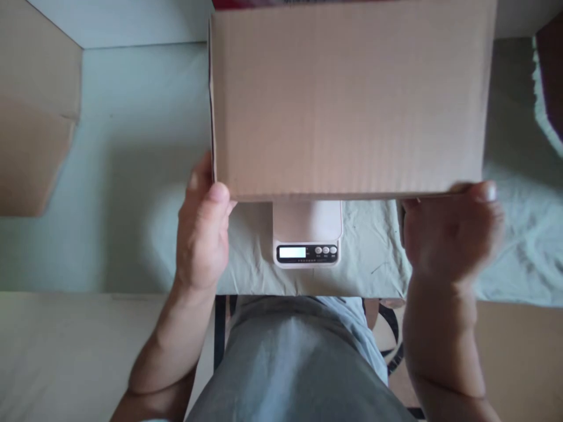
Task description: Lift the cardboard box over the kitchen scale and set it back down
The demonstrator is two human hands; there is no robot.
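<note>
Cardboard box (352, 99): left hand (200, 234) and right hand (448, 231) pinch its near corners; keep it level, centred over the kitchen scale (307, 234).

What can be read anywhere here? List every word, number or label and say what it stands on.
Nothing can be read.
Small white digital scale: the lit display shows no legible digits; the marks under its three round buttons are too small and blurred.
Plain brown cardboard box, gripped at its near edge by the left hand and the right hand: no print visible.
Red strip behind the box: any marks are cut off.
</note>
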